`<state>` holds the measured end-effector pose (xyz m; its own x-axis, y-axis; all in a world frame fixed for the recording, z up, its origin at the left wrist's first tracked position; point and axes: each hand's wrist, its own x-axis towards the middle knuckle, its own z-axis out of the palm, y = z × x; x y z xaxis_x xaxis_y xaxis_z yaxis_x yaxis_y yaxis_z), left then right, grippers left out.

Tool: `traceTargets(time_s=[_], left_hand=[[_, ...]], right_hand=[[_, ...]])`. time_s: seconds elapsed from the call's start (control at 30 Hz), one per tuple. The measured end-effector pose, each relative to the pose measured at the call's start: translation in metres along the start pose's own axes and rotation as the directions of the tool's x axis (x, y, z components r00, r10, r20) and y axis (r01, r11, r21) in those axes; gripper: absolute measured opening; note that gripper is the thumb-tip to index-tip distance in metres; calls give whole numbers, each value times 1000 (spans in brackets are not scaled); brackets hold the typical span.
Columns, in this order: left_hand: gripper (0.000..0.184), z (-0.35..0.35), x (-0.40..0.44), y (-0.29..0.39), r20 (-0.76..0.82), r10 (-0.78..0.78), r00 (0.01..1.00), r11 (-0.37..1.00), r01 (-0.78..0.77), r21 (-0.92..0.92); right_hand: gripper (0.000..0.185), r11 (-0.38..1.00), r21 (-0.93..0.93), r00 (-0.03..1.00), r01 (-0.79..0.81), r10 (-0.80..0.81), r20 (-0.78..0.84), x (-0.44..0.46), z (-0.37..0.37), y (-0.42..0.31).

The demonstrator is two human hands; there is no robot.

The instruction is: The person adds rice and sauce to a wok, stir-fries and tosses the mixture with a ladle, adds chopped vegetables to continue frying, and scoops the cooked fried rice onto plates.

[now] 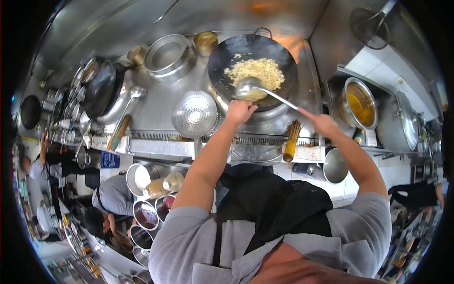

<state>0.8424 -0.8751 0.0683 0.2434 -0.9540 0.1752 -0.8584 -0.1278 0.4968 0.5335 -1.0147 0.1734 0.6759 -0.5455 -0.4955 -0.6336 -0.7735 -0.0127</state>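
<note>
My left hand (241, 112) is closed at the near rim of a large black wok (286, 57); the exact grip is hidden under the fingers. Pale yellow, crumbly food, perhaps fried rice or egg (257, 71), lies in the middle of the wok. My right hand (326, 127) is wrapped around the handle of a metal ladle (248, 86). The ladle's bowl is down in the wok, touching the near left side of the food. Left of my left hand, a perforated strainer (194, 113) rests on the stove.
Stacked metal pots (166, 53) stand at the back left, beside another black wok (100, 90). A bamboo brush (292, 142) lies at the stove's front edge. To the right is a pot of yellow-orange liquid (360, 106). A person in grey (113, 194) bends behind me on the left.
</note>
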Motion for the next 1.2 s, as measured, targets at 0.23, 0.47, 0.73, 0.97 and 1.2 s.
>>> traceTargets(time_s=[0.23, 0.47, 0.73, 0.97, 1.2], left_hand=[[32, -67, -75, 91, 47, -24, 999, 1000, 24, 7], [31, -65, -63, 86, 18, 19, 1000, 997, -18, -74], [29, 15, -176, 46, 124, 81, 989, 993, -69, -95], [35, -100, -82, 37, 86, 84, 993, 994, -77, -73], [33, -109, -76, 53, 171, 99, 980, 988, -77, -134]], right_hand=[[82, 874, 463, 986, 147, -89, -144, -89, 6, -13], [83, 392, 888, 916, -241, -209, 341, -178, -48, -24], [80, 969, 188, 982, -162, 178, -69, -42, 30, -112], [79, 780, 571, 946, 257, -80, -315, -137, 53, -129], [74, 271, 961, 982, -51, 189, -1, -134, -23, -164]])
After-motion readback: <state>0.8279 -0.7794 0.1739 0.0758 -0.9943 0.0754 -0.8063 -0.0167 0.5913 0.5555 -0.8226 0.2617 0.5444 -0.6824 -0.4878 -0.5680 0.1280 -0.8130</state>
